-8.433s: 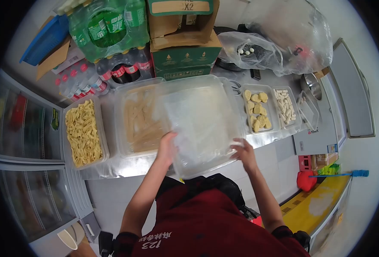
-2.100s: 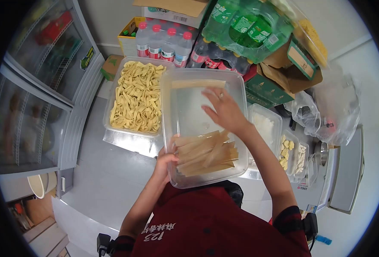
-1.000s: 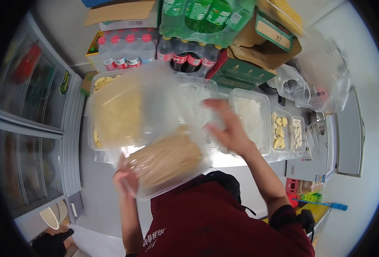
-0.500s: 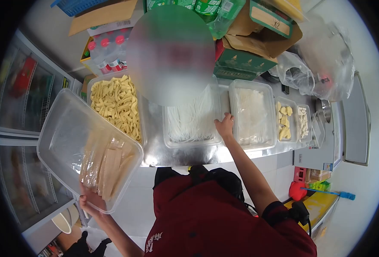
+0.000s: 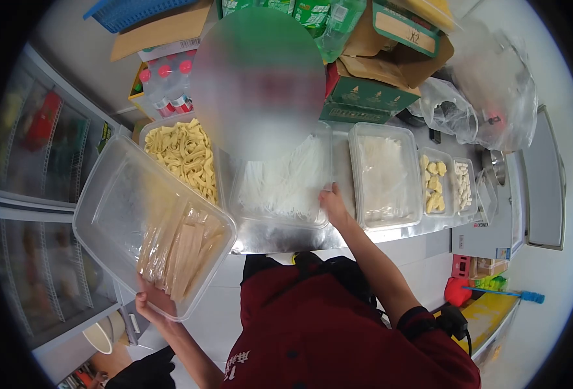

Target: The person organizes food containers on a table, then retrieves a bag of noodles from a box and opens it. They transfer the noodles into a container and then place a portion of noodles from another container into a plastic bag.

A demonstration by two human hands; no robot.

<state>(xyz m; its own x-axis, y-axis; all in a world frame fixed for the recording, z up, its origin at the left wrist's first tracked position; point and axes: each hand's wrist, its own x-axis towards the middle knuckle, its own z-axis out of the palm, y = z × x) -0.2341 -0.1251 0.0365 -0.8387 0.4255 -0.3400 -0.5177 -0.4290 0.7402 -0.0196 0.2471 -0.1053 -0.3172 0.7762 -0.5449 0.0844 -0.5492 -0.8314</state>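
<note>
left hand (image 5: pixel 155 303): fingers gripping tilted clear tub (image 5: pixel 150 223) of tan strips (image 5: pixel 181 249)
right hand (image 5: pixel 332 202): fingers closed on noodle tub (image 5: pixel 283 188) rim, on steel counter (image 5: pixel 286 238)

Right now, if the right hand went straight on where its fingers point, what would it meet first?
Most likely the rim of the tub of white noodles, by whose corner the right hand sits; depth unclear.

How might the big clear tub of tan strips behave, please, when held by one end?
The clear tub looks thin-walled, so it may flex, gripped only at its near end by the left hand. The tan strips lie piled at the low end, so they probably slide and weight that end. Mostly empty, it seems light for its size.
</note>
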